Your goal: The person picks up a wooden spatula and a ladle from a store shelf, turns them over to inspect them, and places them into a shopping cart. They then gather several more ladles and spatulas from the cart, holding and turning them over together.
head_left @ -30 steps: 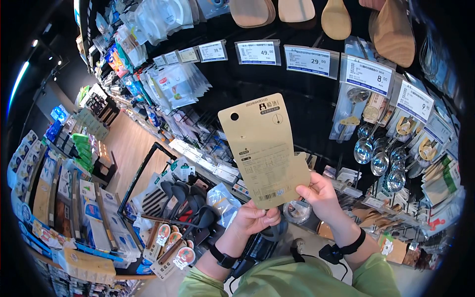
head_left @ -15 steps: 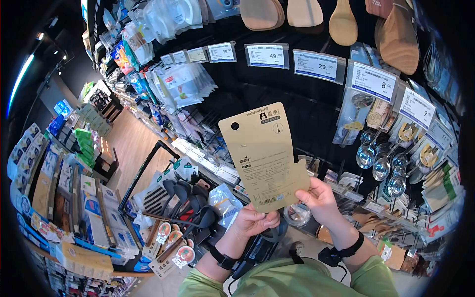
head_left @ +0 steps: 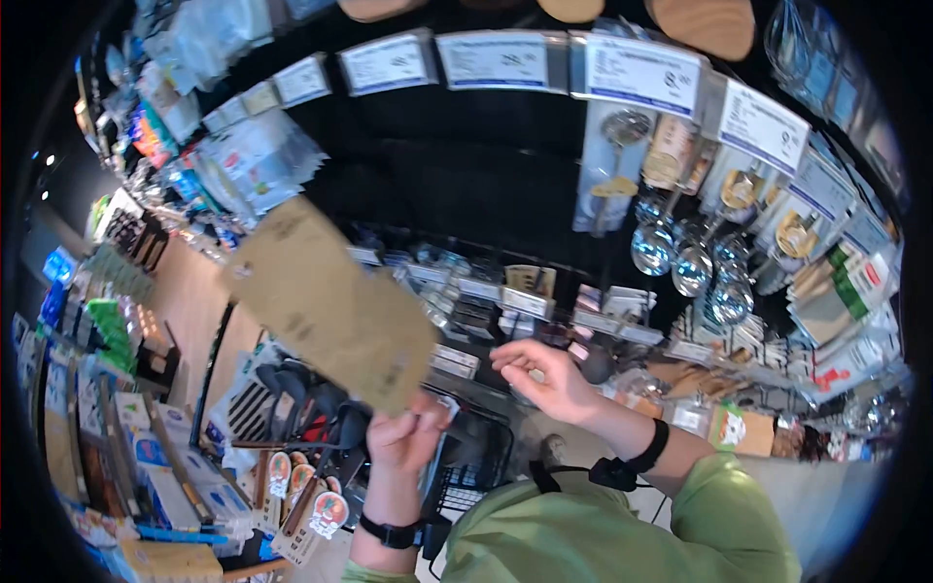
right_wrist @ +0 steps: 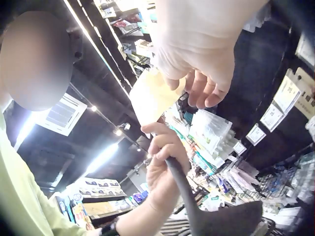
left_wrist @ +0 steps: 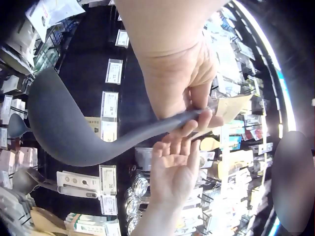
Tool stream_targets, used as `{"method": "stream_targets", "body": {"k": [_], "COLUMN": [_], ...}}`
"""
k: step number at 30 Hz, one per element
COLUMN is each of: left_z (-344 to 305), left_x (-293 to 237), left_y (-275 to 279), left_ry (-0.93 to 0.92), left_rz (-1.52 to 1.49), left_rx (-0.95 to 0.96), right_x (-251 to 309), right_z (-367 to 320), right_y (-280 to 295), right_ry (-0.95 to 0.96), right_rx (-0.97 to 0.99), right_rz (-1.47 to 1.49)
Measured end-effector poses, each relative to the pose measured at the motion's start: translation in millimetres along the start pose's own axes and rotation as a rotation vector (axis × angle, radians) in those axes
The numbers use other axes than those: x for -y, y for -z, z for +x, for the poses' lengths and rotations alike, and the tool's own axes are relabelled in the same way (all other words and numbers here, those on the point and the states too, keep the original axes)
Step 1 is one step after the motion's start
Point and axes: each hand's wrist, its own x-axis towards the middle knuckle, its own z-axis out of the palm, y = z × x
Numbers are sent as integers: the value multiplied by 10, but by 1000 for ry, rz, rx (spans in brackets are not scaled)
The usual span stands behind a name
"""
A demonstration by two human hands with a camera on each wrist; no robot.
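A dark grey ladle with a tan cardboard card on its handle is in my left hand. The fingers of that hand curl round the handle, as the left wrist view shows; the ladle's bowl hangs free in the right wrist view. From the head, the card is blurred and tilted toward the left, and it hides the handle. My right hand is apart from the card with relaxed fingers, its palm turned up below the ladle in the left wrist view.
Price tags line the black rack in front. Metal ladles hang at the right. More dark utensils with cardboard cards are at the lower left, near a black basket. Shelves of packaged goods stand at the left, beside an aisle.
The card has swung left and tilted, carried by my left hand. My right hand has let go of its edge and moved apart. The head view has turned toward the right.
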Motion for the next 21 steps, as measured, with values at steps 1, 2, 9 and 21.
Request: {"method": "stream_targets", "body": {"k": [1, 2, 9, 21], "left_z": [-57, -94, -305, -736], "left_x": [-7, -25, -54, -134], "left_y": [23, 60, 233, 347], "left_ry": [-93, -176, -374, -423], "left_rz": [46, 81, 111, 117], "left_rx": [-67, -78, -197, -321], "right_x": [-226, -456, -2131, -2451], "right_z": [-79, -169, -179, 662], "right_y": [29, 66, 397, 619], "right_ry": [-21, -97, -166, -97], "right_rx": [8, 13, -533, -543], "right_rz": [-99, -153, -375, -198]}}
